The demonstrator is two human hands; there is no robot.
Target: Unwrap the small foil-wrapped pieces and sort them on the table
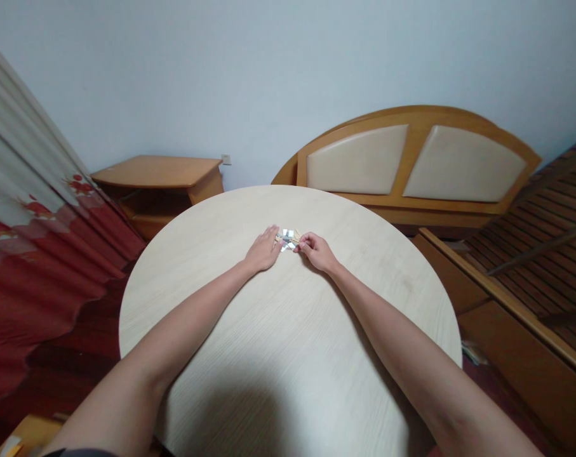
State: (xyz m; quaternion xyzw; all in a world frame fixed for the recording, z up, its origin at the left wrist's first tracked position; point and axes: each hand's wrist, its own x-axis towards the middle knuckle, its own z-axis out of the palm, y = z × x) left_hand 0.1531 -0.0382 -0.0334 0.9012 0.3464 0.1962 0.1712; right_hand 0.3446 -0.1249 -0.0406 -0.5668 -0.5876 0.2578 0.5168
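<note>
A small cluster of silvery and yellowish pieces [288,238] lies on the round pale wooden table [288,355], too small to name. My left hand [263,250] rests flat on the table just left of the cluster, fingers stretched toward it and touching its edge. My right hand [316,250] is just right of the cluster, fingers curled in a pinch on its right end. Both forearms reach in from the near edge.
A wooden headboard with two cream pads [411,162] leans against the wall behind the table. A slatted bed frame [540,254] stands at right. A low wooden stand [161,184] sits at back left, a red and white curtain [35,235] at left.
</note>
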